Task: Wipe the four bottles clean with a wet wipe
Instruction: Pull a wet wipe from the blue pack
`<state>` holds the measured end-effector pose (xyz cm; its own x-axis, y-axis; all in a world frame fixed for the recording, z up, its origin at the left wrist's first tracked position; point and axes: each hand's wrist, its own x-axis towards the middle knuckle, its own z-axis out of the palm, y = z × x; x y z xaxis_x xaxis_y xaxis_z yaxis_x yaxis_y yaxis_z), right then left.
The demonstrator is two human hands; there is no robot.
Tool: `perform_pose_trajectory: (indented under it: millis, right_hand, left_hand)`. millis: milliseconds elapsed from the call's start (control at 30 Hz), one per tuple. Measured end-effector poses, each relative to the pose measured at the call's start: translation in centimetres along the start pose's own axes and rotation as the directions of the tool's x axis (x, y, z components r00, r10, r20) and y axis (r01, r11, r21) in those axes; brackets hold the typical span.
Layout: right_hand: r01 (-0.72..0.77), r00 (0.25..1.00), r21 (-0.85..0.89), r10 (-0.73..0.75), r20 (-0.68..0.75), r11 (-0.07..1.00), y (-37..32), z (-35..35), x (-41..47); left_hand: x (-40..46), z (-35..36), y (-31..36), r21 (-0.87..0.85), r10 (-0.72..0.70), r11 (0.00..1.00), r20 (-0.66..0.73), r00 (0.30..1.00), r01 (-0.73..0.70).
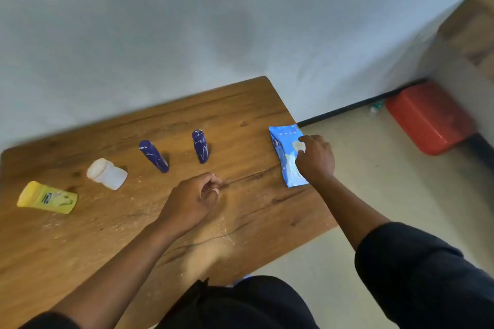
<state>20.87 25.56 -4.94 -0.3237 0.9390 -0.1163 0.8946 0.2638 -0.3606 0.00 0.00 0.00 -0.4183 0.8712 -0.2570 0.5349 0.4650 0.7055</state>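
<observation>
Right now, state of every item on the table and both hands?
Yellow plastic bottle: upright, untouched.
White plastic jar: upright, untouched.
Left dark-blue cylindrical bottle: upright.
Right dark-blue cylindrical bottle: upright.
Light-blue wet-wipe pack: flat, at table's right edge.
Right hand: on pack's opening.
Left hand: loosely curled, empty.

Between the left hand [196, 199] and the right hand [315, 159] the wooden table [240, 104] is bare, so a hand can pass there freely. Beyond the left hand stand two dark blue bottles [153, 156] [200, 145] with an open gap between them. Further to its left a white bottle [107, 173] and a yellow bottle [46, 197] block the way. Under the right hand lies the blue wipes pack [286, 157], close to the table edge; right of it is open floor
</observation>
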Motion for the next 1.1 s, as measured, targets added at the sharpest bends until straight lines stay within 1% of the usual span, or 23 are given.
perform_pose_trajectory:
  millis: [33,133,300,433,600,733,867,1000,1067,1100]
  right_hand:
    - [-0.013,0.999,0.011,0.013,0.034,1.0,0.4,-0.1,0.3]
    - [-0.046,0.996,0.03,0.044,0.072,0.998,1.3,0.0,0.7]
    - [-0.076,0.994,0.068,0.07,0.081,0.995,1.9,0.5,1.2]
    - [-0.097,0.994,0.133,0.088,0.071,0.986,1.6,0.8,1.7]
    - [-0.182,0.983,0.187,0.176,0.053,0.965,1.9,1.3,1.9]
    - [-0.24,0.971,0.217,0.229,0.075,0.946,2.2,1.6,1.9]
    - [-0.287,0.957,0.272,0.284,0.049,0.918,2.1,1.8,1.6]
    - [-0.214,0.969,0.376,0.246,-0.039,0.902,1.2,0.7,0.4]
    - [-0.168,0.97,0.483,0.232,-0.075,0.859,0.0,-0.4,-0.5]
    - [-0.163,0.967,0.548,0.243,-0.076,0.821,-0.5,-0.9,-0.9]
  left_hand:
    - [0.4,0.4,0.2,-0.004,-0.003,1.0,0.007,1.0,0.003]
    - [1.1,1.3,1.3,-0.002,-0.022,1.0,0.049,0.999,0.022]
    - [1.9,2.8,2.2,0.021,-0.004,1.0,0.085,0.996,0.002]
    - [2.4,3.5,2.8,0.032,0.01,0.999,0.096,0.995,-0.013]
    - [3.3,4.7,3.9,0.037,0.019,0.999,0.109,0.994,-0.023]
    - [3.5,5.2,4.3,0.039,0.025,0.999,0.118,0.993,-0.03]
    - [3.6,5.4,4.5,0.026,0.015,0.999,0.126,0.992,-0.018]
    - [3.6,5.2,4.5,0.012,0.004,1.0,0.103,0.995,-0.006]
    - [3.7,4.8,4.4,-0.007,-0.007,1.0,0.083,0.997,0.008]
    - [3.8,4.7,4.6,-0.018,-0.01,1.0,0.077,0.997,0.011]
